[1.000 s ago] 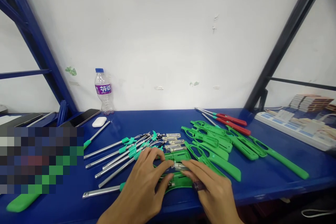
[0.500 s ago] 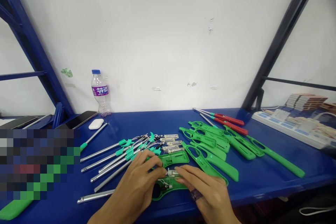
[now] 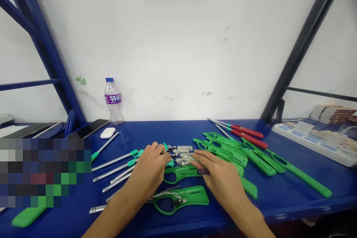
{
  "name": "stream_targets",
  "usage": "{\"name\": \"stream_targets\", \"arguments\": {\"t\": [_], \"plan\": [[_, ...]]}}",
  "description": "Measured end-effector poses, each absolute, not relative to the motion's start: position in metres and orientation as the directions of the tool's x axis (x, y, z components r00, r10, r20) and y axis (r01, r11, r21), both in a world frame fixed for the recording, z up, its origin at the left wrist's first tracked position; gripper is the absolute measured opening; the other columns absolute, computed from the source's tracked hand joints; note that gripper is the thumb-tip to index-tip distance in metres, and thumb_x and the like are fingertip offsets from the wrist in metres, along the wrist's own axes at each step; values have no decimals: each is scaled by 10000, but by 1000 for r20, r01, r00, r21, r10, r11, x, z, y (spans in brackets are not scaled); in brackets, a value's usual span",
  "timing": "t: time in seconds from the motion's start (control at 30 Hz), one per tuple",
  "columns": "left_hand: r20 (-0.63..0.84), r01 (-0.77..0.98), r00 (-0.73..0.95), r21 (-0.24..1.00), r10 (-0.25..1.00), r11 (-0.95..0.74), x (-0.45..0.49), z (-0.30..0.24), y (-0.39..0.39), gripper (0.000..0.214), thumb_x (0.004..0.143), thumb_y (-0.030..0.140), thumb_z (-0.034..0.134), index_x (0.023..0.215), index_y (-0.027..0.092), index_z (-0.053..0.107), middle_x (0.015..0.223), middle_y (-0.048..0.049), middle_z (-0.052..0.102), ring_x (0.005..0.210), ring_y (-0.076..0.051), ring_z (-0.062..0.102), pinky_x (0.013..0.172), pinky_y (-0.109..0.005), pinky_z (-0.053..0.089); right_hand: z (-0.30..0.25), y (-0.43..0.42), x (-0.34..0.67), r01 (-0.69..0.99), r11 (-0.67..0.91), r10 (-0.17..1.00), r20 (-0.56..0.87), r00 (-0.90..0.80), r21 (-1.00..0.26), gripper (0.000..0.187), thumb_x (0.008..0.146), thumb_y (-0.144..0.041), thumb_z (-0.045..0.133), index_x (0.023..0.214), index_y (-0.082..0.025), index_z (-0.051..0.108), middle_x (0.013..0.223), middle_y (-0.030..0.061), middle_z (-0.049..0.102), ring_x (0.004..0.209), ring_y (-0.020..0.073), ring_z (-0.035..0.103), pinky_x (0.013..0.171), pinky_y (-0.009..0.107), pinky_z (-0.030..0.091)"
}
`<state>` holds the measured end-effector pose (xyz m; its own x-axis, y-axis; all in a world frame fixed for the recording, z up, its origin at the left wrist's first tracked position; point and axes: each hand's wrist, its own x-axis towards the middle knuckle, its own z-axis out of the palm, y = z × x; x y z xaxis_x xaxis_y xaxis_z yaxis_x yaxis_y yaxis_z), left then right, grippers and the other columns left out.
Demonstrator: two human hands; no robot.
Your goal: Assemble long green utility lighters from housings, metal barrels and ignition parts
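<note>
My left hand (image 3: 152,165), fingers curled and pressed together, is over the teal triggers of several metal lighter tubes (image 3: 117,163); what it grips is hidden. Opposite it, the fingers of my right hand (image 3: 219,171) close around the end of a clear fuel tank (image 3: 185,157) in a row of similar tanks. Just below lies a green lighter handle half (image 3: 184,171). Nearer me, a second green handle half (image 3: 196,195) lies hollow side up, with white wires and a small black part (image 3: 177,201) in it. A metal tube (image 3: 97,209) extends left from there, partly behind my left forearm.
More green handle halves (image 3: 259,161) and red lighters (image 3: 245,131) lie to the right. A power strip (image 3: 315,145) is at the right edge. A plastic bottle (image 3: 113,100), a phone (image 3: 92,128) and a white case (image 3: 107,132) stand or lie at the back left.
Both hands have moved up and away from the nearest green handle half to the row of clear tanks. The clear tank held over that half is no longer there. The view has shifted slightly.
</note>
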<state>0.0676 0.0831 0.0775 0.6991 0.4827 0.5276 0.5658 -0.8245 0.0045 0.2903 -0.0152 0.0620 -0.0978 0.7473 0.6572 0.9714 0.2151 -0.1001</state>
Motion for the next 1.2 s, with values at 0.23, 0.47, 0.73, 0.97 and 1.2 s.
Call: {"name": "stream_targets", "arguments": {"t": [0.23, 0.47, 0.73, 0.97, 1.2], "plan": [[551, 529, 714, -21, 431, -849, 19, 67, 38, 415, 982, 6, 441, 1221, 214, 708, 1027, -66, 730, 908, -245, 660, 796, -364, 555, 49, -40, 285, 941, 279, 776, 622, -103, -191, 271, 1009, -184, 664, 1223, -299, 783, 1280, -18, 810, 934, 253, 848, 697, 328, 701], [604, 528, 707, -103, 369, -843, -16, 49, 21, 416, 908, 36, 459, 1156, 277, 690, 966, -10, 752, 777, -181, 730, 714, -268, 560, 29, -65, 283, 916, 317, 866, 468, -174, -246, 360, 910, -217, 815, 1237, -349, 744, 1241, -49, 807, 796, 227, 842, 641, 308, 682], [593, 490, 691, 38, 414, -871, -22, 60, 21, 535, 888, 24, 431, 1293, 305, 640, 975, -5, 750, 740, -110, 780, 677, -120, 588, 29, -61, 284, 899, 336, 874, 448, -187, -280, 337, 932, -208, 779, 1228, -349, 703, 1228, -29, 781, 755, 202, 825, 644, 304, 670], [541, 468, 714, 103, 444, -878, -23, 53, 24, 767, 772, -5, 416, 1459, 319, 527, 1113, -55, 700, 876, -148, 771, 786, -210, 619, 33, -60, 284, 901, 360, 860, 462, -218, -244, 358, 906, -189, 787, 1215, -342, 688, 1203, -25, 775, 724, 185, 821, 532, 264, 621], [548, 528, 689, 68, 474, -846, -20, 63, 30, 717, 826, -28, 413, 1428, 333, 563, 1152, -62, 660, 842, -147, 735, 724, -187, 599, 35, -60, 282, 923, 336, 866, 448, -224, -188, 381, 916, -174, 722, 1263, -325, 677, 1199, -23, 771, 690, 192, 823, 480, 288, 618]]}}
